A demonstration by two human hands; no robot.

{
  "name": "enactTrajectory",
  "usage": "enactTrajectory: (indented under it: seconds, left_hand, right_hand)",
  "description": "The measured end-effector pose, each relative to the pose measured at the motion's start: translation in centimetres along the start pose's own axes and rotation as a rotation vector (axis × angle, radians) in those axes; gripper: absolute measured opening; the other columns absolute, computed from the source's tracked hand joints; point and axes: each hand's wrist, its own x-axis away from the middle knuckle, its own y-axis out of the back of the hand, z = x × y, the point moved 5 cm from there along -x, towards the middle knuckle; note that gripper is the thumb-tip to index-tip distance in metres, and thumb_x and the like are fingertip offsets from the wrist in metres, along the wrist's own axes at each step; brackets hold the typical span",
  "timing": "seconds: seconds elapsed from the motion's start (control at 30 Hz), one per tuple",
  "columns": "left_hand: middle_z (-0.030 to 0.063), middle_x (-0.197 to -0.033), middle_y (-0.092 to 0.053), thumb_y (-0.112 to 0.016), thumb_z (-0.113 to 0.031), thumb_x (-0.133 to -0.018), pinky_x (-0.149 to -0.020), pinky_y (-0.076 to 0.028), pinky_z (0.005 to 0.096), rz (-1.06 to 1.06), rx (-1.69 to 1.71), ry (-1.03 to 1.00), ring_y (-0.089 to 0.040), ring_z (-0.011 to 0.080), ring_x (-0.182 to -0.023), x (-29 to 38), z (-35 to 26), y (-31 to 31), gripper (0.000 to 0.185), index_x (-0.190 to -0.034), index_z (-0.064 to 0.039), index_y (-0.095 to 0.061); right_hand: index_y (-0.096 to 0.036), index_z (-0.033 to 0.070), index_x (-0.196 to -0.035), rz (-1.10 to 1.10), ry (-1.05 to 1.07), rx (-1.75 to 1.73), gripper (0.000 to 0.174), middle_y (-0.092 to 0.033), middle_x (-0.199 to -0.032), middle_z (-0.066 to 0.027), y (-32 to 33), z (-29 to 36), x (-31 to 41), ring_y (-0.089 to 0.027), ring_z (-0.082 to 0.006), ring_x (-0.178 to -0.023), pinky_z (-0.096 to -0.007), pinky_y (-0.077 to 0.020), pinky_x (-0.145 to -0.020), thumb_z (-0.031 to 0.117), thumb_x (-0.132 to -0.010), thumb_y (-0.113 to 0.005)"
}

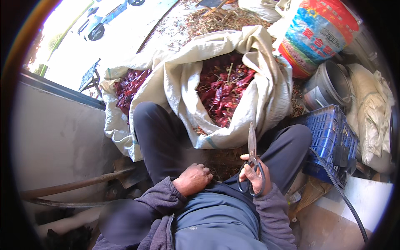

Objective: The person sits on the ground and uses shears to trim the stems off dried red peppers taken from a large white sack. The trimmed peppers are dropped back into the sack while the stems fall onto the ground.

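My right hand point(257, 178) grips a pair of scissors point(252, 150) by its black handles, its blades closed and pointing away from me. My left hand point(193, 179) rests at my lap with its fingers curled; whether anything lies under them is hidden. Beyond my knees stands a large white woven sack point(178, 84) with its rim rolled back, and dried red chili peppers point(223, 93) with stems fill its mouth. To its left, touching it, a second white woven sack point(114, 125) holds more dark red dried peppers point(129, 89).
A blue plastic crate point(328, 134) stands by my right knee, with a grey bucket point(331, 84) and a printed red and blue sack point(318, 37) behind it. A wooden-handled shovel point(84, 182) lies at my left beside a low wall point(62, 125). A folding stool point(90, 76) stands outside.
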Motion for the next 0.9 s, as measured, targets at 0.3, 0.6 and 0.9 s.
enactTrajectory:
  seconds: [0.3,0.6,0.9]
  left_hand:
    - [0.0032,-0.091,-0.062,-0.066,-0.021,-0.088,-0.080,-0.048,0.0376,-0.201,-0.100,0.261,-0.059,0.0226,-0.091,4.2,6.0,7.1,0.020,-0.104,-0.009,-0.068]
    - [0.0132,-0.089,-0.064,-0.066,-0.007,-0.085,-0.074,-0.053,0.0444,-0.509,0.169,0.085,-0.064,0.0350,-0.089,-5.7,13.4,14.9,0.012,-0.096,-0.004,-0.067]
    - [0.0249,-0.092,-0.067,-0.079,-0.022,-0.080,-0.081,-0.051,0.0505,-0.128,0.205,0.427,-0.065,0.0450,-0.092,-16.3,22.9,9.9,0.036,-0.100,0.002,-0.063]
  right_hand:
    - [-0.051,-0.009,-0.132,0.136,0.045,0.062,0.073,-0.057,-0.065,-0.0037,-1.2,5.7,-4.8,-0.059,-0.0129,-0.058,-0.0254,-0.0479,-0.056,0.053,-0.098,-0.064]
    - [-0.047,-0.002,-0.141,0.289,0.371,0.169,0.073,-0.064,-0.099,-0.0035,-1.6,13.3,-18.5,-0.057,-0.0099,-0.090,-0.0255,-0.0471,-0.083,0.056,-0.099,-0.062]
    - [-0.065,0.003,-0.106,0.057,0.201,0.439,0.054,-0.065,-0.081,-0.0042,1.7,11.2,-27.6,-0.061,-0.0106,-0.072,-0.0279,-0.0520,-0.068,0.055,-0.095,-0.068]
